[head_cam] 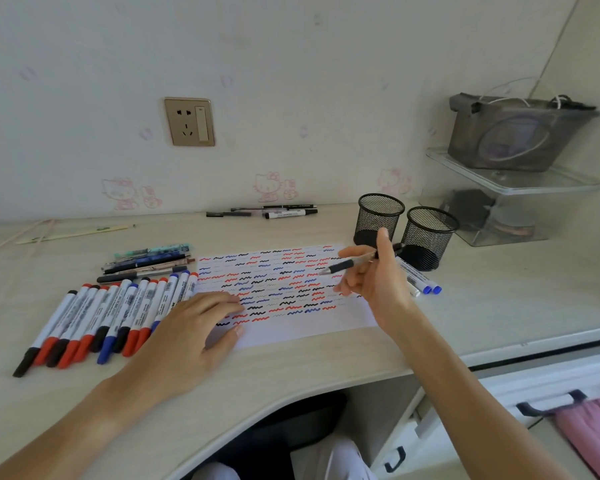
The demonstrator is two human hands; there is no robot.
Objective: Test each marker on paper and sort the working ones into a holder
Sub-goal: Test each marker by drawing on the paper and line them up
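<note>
A white paper (312,327) covered in red, blue and black squiggles lies on the desk. My left hand (191,327) rests flat on its left edge, fingers apart. My right hand (378,275) hovers over the paper's right side, shut on a clear pen with a black grip (347,265), tip pointing left just above the sheet. Two black mesh holders (378,218) (428,237) stand behind that hand. A row of several markers (108,317) with red, blue and black caps lies left of the paper. Blue-capped markers (418,280) lie by the right holder.
Several pens (146,263) lie above the marker row, and a few more pens (264,213) sit by the wall. A clear shelf unit (513,181) with a grey pouch stands at the back right. The desk's curved front edge (291,396) runs below my arms.
</note>
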